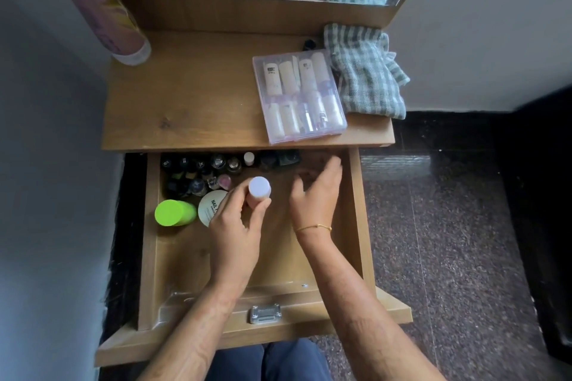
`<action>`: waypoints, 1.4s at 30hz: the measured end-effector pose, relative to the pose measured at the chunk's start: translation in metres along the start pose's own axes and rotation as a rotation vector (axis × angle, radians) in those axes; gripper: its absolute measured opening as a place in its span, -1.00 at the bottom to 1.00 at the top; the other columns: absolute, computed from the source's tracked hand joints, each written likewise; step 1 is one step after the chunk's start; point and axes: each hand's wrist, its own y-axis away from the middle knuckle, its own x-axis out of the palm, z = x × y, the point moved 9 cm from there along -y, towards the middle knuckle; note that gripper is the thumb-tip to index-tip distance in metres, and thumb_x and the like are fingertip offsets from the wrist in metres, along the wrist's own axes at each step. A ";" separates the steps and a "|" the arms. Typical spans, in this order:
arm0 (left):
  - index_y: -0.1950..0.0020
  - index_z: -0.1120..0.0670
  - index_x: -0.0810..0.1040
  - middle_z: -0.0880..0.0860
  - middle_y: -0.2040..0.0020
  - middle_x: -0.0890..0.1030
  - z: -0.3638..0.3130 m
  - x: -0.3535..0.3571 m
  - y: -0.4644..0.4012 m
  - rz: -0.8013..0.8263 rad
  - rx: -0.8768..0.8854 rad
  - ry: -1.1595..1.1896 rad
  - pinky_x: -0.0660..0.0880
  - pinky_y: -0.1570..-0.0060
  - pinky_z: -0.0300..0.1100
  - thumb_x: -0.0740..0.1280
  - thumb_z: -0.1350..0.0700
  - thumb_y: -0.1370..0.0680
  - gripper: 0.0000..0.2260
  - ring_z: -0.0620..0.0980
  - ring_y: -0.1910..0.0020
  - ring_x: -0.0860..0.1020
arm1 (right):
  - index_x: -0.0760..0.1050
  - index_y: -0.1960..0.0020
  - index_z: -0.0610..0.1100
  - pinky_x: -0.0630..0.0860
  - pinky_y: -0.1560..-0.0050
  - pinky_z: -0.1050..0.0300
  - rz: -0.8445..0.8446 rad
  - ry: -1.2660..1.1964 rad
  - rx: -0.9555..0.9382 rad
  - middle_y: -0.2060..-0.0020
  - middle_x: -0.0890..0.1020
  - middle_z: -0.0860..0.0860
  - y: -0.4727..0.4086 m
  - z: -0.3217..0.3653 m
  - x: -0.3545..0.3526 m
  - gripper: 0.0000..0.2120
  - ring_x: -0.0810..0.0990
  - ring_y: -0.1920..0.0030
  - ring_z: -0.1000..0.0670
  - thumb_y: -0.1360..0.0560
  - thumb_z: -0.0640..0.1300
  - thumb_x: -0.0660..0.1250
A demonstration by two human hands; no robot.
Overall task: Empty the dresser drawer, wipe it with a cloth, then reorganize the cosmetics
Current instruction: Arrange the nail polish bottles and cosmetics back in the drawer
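White-capped bottle (259, 192) is upright over the middle of the drawer (356, 210), long axis vertical, cap facing the camera, body mostly hidden by the left hand (236, 223), whose fingers and thumb wrap it just below the cap. It sits directly above that grip, so the next move looks like either a straight drop onto the drawer floor or a lift out (can't tell which phase of the task this is). Right hand (315, 192) is spread and holding nothing, right of the bottle over bare wood toward the drawer's back right; whether it touches the floor is unclear. Left of the bottle, near the drawer's left wall: round white jar (212, 206) partly under the left hand, then a lime-green capped container (173, 213) lying beside it. Behind them, a cluster of small dark bottles (204, 172) along the drawer's back left. The left hand is nearer that group, so it probably owns placement there. Above the drawer on the dresser top (185, 96): clear case of tubes (298, 96), striped cloth (363, 71) to its right.
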 end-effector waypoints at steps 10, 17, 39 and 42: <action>-0.11 -0.02 0.46 -0.19 0.10 0.56 -0.010 0.061 0.001 0.173 -0.296 0.364 0.43 0.15 -0.51 0.38 0.28 -0.49 -0.71 -0.35 0.13 0.56 | 0.45 -0.19 -0.05 0.53 -0.06 0.00 0.152 0.254 0.086 -0.05 0.56 -0.01 0.040 -0.041 -0.022 -0.66 0.56 -0.02 -0.02 -0.43 -0.06 0.38; 0.00 0.00 0.57 -0.05 0.06 0.63 0.011 0.105 0.014 0.287 -0.549 0.395 0.51 0.02 -0.25 0.26 0.28 -0.56 -0.81 -0.08 -0.01 0.59 | 0.23 -0.41 -0.12 0.53 0.10 0.00 0.127 0.666 0.097 -0.20 0.45 -0.10 0.034 -0.033 -0.024 -0.57 0.52 -0.14 -0.13 -0.58 -0.04 0.15; 0.15 0.12 0.60 -0.03 0.40 0.56 -0.038 0.048 -0.007 0.053 -0.294 0.413 0.49 0.34 -0.25 0.19 0.22 -0.61 -0.77 -0.11 0.44 0.53 | 0.47 -0.15 -0.16 0.40 0.14 0.07 0.038 0.348 -0.147 -0.08 0.50 -0.12 0.013 0.040 -0.071 -0.76 0.55 0.05 -0.19 -0.49 -0.23 0.25; 0.16 0.12 0.55 -0.04 0.44 0.49 -0.080 -0.009 -0.017 -0.194 0.004 0.402 0.42 0.36 -0.24 0.16 0.18 -0.61 -0.77 -0.07 0.44 0.47 | 0.51 -0.07 -0.22 0.39 0.10 0.16 -0.051 0.219 -0.286 0.01 0.54 -0.15 -0.006 0.083 -0.077 -0.81 0.54 0.10 -0.15 -0.46 -0.24 0.27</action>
